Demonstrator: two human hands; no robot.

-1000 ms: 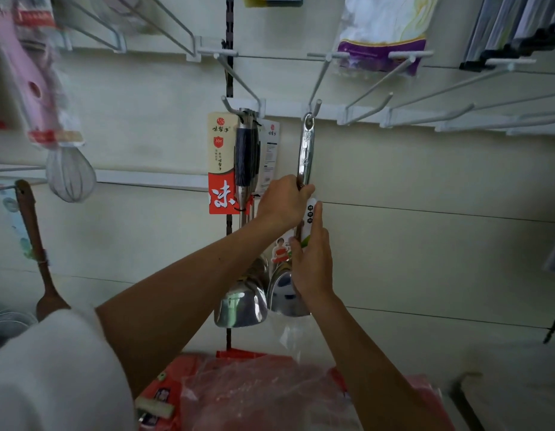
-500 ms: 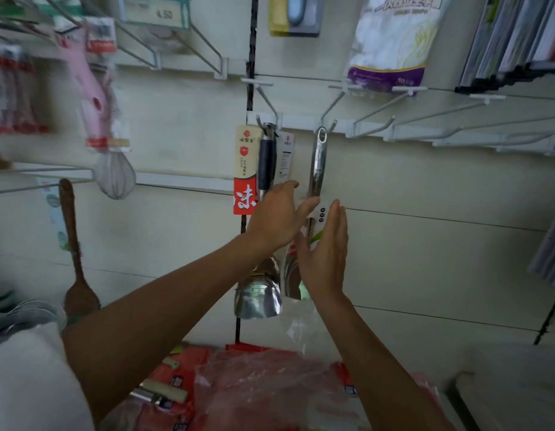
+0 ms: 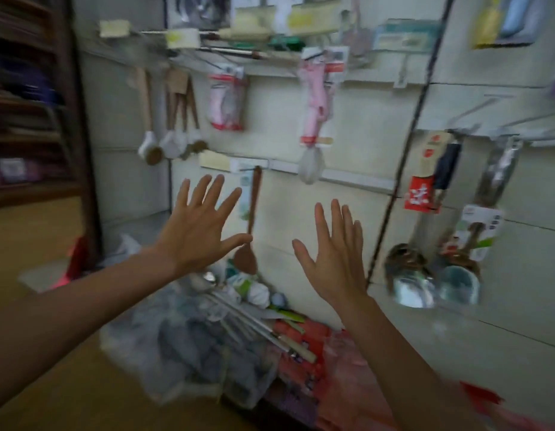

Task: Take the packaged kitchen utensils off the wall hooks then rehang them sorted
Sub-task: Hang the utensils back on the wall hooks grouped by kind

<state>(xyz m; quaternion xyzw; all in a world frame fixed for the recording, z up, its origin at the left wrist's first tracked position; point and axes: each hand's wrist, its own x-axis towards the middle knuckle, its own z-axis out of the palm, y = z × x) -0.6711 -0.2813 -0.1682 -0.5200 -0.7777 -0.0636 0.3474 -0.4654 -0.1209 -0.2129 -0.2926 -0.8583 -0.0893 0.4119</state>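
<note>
You've let go of the steel ladle [image 3: 495, 178]; it's hanging far right. Left hand [image 3: 198, 231] and right hand [image 3: 335, 256] are spread and empty. Next item is probably from the utensil pile [image 3: 238, 309], though it's blurry.

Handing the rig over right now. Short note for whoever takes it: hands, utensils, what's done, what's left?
Left hand: open, fingers spread, empty.
Right hand: open, empty.
Hung: red-tagged ladle and white-tagged ladle, side by side on hooks at the right. The wooden spoon and pink whisk hang further left.
Left: the pile of packaged utensils below the wall is not yet hung. The frame is blurred, so I can't count them.
</note>
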